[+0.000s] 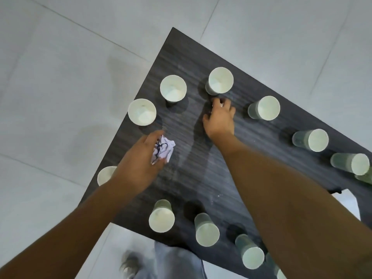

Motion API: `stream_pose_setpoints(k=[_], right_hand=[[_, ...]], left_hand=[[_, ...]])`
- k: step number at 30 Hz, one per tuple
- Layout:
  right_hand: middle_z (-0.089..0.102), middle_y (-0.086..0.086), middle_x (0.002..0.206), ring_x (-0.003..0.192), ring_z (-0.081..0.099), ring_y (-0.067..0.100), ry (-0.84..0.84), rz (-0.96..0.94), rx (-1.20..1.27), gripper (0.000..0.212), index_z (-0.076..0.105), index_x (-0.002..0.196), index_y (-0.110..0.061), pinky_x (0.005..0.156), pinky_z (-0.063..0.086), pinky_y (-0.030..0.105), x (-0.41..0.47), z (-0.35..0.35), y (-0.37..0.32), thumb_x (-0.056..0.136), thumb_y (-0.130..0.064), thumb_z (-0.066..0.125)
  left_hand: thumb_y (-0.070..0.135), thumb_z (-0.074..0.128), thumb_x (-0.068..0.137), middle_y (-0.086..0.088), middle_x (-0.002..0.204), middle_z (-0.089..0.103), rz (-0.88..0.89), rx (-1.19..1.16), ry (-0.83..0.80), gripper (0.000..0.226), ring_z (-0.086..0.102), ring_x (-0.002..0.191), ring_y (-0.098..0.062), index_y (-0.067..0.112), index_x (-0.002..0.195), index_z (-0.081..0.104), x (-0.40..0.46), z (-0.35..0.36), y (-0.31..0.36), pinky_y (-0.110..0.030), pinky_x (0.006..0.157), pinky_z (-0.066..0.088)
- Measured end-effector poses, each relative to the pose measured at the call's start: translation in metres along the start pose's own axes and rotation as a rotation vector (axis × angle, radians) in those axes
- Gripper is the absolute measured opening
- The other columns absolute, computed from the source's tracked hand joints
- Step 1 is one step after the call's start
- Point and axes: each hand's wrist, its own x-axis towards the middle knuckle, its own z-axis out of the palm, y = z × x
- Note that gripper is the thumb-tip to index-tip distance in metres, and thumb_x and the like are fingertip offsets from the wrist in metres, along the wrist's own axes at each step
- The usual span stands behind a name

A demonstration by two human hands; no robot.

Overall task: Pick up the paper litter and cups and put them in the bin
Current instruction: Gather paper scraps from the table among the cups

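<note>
standing over a dark wood-grain table (251, 174), the person has barely begun the clearing, judging by how much still sits there. nearest the body, several paper cups stand upright along the near edge, among them one (161, 220) beside another (207, 232) and a third (252, 258) further right. a little beyond, the left hand (141, 164) curls its fingers around a crumpled paper ball (164, 150) with dark markings, holding it just above the tabletop near the left edge; a cup (105, 175) is partly hidden behind that wrist. further on, the right hand (220, 117) reaches across the middle of the table with fingers bent down over something small and pale at its fingertips, likely another scrap of paper, though i cannot tell whether it is actually pinched or only touched. beyond the hands, more cups ring the far side: one (142, 112) at the left, one (173, 88) next to it, one (220, 80) just past the right fingertips, and others trailing off right (268, 108). no bin is in view, so nothing can be counted as binned; every cup remains on the table.
</note>
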Motion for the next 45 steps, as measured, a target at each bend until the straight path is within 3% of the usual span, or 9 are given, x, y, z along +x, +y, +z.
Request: stream_pose_setpoints(k=[2,6,12,17,21,26,33,39,45], right_hand=[[0.032,0.014,0.141,0.125,0.031,0.037,0.021,0.0,-0.024,0.042,0.043,0.134,-0.013,0.098,0.043,0.045,0.005,0.006,0.0,0.093,-0.013,0.052],[0.036,0.016,0.136,0.125,0.031,0.037,0.002,-0.049,-0.035,0.036,0.051,0.128,-0.008,0.096,0.041,0.042,-0.002,0.011,-0.001,0.093,-0.002,0.047],[0.042,0.013,0.133,0.121,0.037,0.033,-0.02,-0.085,0.07,0.032,0.054,0.125,-0.01,0.098,0.044,0.041,-0.061,-0.003,-0.015,0.094,-0.009,0.05],[0.044,0.01,0.131,0.119,0.04,0.03,0.046,-0.116,0.115,0.032,0.056,0.124,-0.011,0.097,0.042,0.037,-0.119,-0.048,-0.058,0.093,-0.009,0.054],[0.048,0.013,0.129,0.117,0.044,0.033,0.125,-0.094,0.196,0.034,0.059,0.123,-0.009,0.093,0.043,0.039,-0.157,-0.082,-0.129,0.089,-0.007,0.055],[0.05,0.015,0.125,0.112,0.048,0.035,0.15,-0.142,0.248,0.034,0.06,0.119,-0.008,0.092,0.043,0.037,-0.192,-0.095,-0.26,0.086,-0.005,0.056],[0.05,0.009,0.127,0.114,0.047,0.029,0.121,-0.349,0.307,0.033,0.059,0.121,-0.013,0.09,0.044,0.033,-0.231,-0.094,-0.441,0.088,-0.008,0.056],[0.049,0.007,0.127,0.114,0.046,0.026,0.064,-0.464,0.257,0.033,0.057,0.122,-0.013,0.087,0.046,0.033,-0.208,-0.116,-0.511,0.089,-0.008,0.054],[0.051,0.008,0.124,0.111,0.048,0.025,0.072,-0.432,0.262,0.032,0.057,0.122,-0.012,0.086,0.048,0.032,-0.124,-0.159,-0.544,0.09,-0.01,0.055]], left_hand=[[0.024,0.064,0.089,-0.001,0.122,0.056,0.038,-0.01,0.026,0.053,0.057,0.109,-0.017,0.016,0.136,0.042,0.006,0.002,-0.005,-0.033,0.103,0.043],[0.025,0.064,0.088,-0.007,0.124,0.057,0.07,-0.04,0.035,0.054,0.058,0.112,-0.023,0.012,0.136,0.044,0.012,0.003,-0.008,-0.041,0.104,0.044],[0.034,0.063,0.087,-0.004,0.125,0.058,0.128,-0.077,0.079,0.053,0.058,0.113,-0.02,0.016,0.133,0.046,-0.005,-0.019,-0.007,-0.041,0.106,0.044],[0.027,0.066,0.088,0.0,0.123,0.059,0.171,-0.141,0.101,0.049,0.058,0.111,-0.018,0.019,0.132,0.046,-0.049,-0.073,-0.013,-0.032,0.103,0.044],[0.024,0.065,0.089,-0.007,0.122,0.058,0.183,-0.091,0.137,0.047,0.059,0.107,-0.025,0.015,0.13,0.046,-0.085,-0.147,-0.03,-0.033,0.096,0.046],[0.014,0.066,0.086,-0.009,0.111,0.059,0.241,-0.014,0.2,0.042,0.058,0.101,-0.026,0.003,0.124,0.05,-0.137,-0.266,-0.082,-0.024,0.083,0.037],[0.014,0.068,0.083,-0.01,0.109,0.061,0.165,0.016,0.342,0.038,0.059,0.099,-0.028,0.005,0.117,0.053,-0.173,-0.411,-0.145,-0.028,0.08,0.041],[0.02,0.067,0.083,-0.003,0.103,0.06,0.165,0.036,0.4,0.031,0.059,0.089,-0.021,0.013,0.109,0.053,-0.163,-0.482,-0.152,-0.025,0.075,0.041],[0.027,0.065,0.083,-0.001,0.099,0.06,0.174,0.081,0.408,0.023,0.06,0.085,-0.024,0.02,0.099,0.049,-0.094,-0.548,-0.124,-0.027,0.071,0.044]])
